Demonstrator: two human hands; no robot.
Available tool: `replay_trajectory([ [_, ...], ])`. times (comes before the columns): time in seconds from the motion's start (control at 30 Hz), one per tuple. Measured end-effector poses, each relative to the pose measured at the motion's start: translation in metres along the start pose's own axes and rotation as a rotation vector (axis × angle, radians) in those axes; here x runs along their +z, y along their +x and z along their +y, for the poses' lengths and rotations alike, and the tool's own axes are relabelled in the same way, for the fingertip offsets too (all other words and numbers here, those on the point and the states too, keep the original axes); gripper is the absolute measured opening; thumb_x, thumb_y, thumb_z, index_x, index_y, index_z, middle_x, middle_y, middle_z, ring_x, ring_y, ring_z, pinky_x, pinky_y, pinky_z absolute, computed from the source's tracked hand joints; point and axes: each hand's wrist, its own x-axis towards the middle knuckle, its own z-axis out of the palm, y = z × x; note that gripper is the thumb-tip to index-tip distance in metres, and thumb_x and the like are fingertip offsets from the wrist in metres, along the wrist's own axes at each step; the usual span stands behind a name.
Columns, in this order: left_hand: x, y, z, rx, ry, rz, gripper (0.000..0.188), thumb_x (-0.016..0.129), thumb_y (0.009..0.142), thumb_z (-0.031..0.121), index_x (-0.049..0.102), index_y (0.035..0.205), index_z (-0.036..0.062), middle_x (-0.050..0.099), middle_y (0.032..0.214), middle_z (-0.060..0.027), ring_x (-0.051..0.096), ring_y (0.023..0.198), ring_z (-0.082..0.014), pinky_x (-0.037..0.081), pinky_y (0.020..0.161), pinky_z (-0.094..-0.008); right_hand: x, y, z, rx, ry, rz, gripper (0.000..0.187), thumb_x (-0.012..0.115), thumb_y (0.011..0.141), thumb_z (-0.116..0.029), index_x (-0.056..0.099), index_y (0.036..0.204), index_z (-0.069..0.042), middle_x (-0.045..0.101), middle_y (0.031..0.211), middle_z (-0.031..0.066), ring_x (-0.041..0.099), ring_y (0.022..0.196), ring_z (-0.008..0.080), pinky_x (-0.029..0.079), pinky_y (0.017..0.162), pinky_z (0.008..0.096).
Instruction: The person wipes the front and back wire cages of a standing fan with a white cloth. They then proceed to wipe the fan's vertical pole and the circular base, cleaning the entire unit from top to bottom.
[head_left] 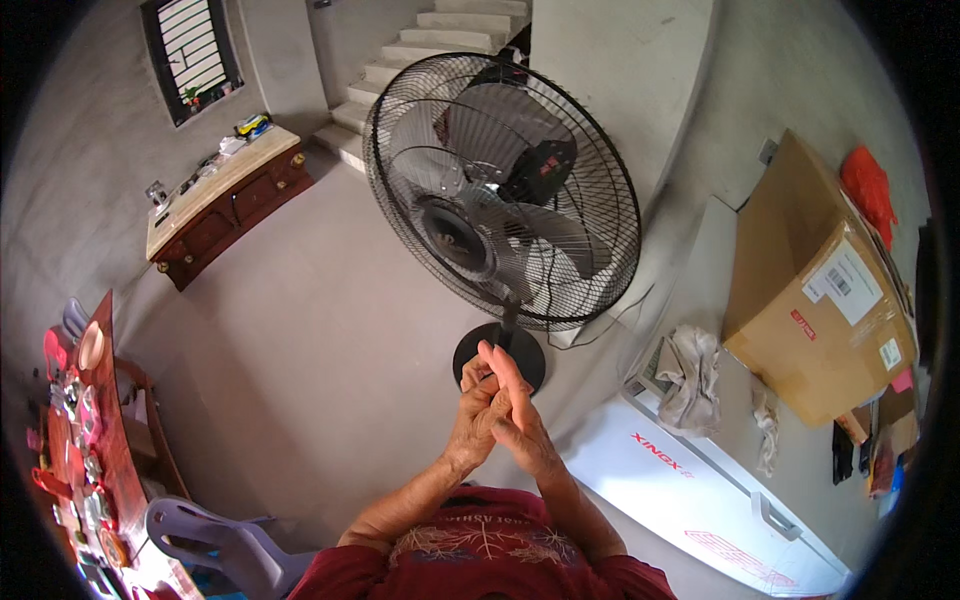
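Observation:
Both of my hands meet in front of my chest, above the round base (470,352) of a black pedestal fan (455,240). My left hand (472,425) has its fingers bent and closed against the right one. Straight fingers of my right hand (522,420) point up and away from me, its palm pressed to the left hand. No object shows between the hands, though the space between the palms is hidden. The fan's wire cage stands just beyond my fingertips, and neither hand touches it.
At right, a white chest freezer (640,470) carries a grey cloth (690,375) and a large cardboard box (850,310). A purple plastic chair (215,535) and a cluttered red table (125,470) are at left. Farther off stand a wooden cabinet (235,215) and stairs (430,50).

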Motion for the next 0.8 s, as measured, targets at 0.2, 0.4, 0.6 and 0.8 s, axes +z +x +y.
replay_trajectory([
  [0.2,0.013,0.005,0.018,0.148,-0.028,0.358,0.038,0.056,0.086,0.037,0.058,0.116,0.0141,0.041,0.136,-0.0099,0.046,0.117,-0.0211,0.034,0.101,-0.0362,0.019,0.003,0.024,-0.033,0.030,-0.002,0.075,0.056,0.087,-0.029,0.019,0.144,0.002,0.035,0.138,0.0174,0.032,0.126,0.0253,0.023,0.104,0.0428],
  [0.4,-0.018,0.004,0.051,0.271,0.303,0.296,0.028,0.059,0.086,0.028,0.061,0.109,0.0116,0.037,0.136,-0.0108,0.034,0.120,-0.0247,0.029,0.098,-0.0379,0.036,0.023,0.036,-0.146,-0.034,-0.016,0.072,0.057,0.088,-0.037,0.025,0.143,-0.002,0.027,0.146,0.0192,0.034,0.129,0.0314,0.031,0.101,0.0484],
  [0.6,-0.039,0.020,0.039,0.381,0.286,0.244,0.020,0.061,0.084,0.028,0.063,0.097,0.0127,0.061,0.108,0.0009,0.043,0.110,-0.0205,0.033,0.095,-0.0379,0.051,0.040,-0.006,-0.464,-0.672,-0.004,0.063,0.043,0.094,-0.042,0.031,0.139,0.000,0.032,0.143,0.0205,0.039,0.125,0.0335,0.031,0.100,0.0465],
  [0.8,-0.038,0.018,0.051,0.272,-0.002,0.183,0.023,0.057,0.088,0.029,0.062,0.098,0.0085,0.061,0.099,-0.0010,0.047,0.103,-0.0189,0.035,0.093,-0.0364,0.053,0.052,-0.010,-0.321,-0.570,0.099,0.062,0.045,0.091,-0.049,0.043,0.134,-0.004,0.035,0.142,0.0197,0.035,0.128,0.0344,0.026,0.105,0.0479],
])
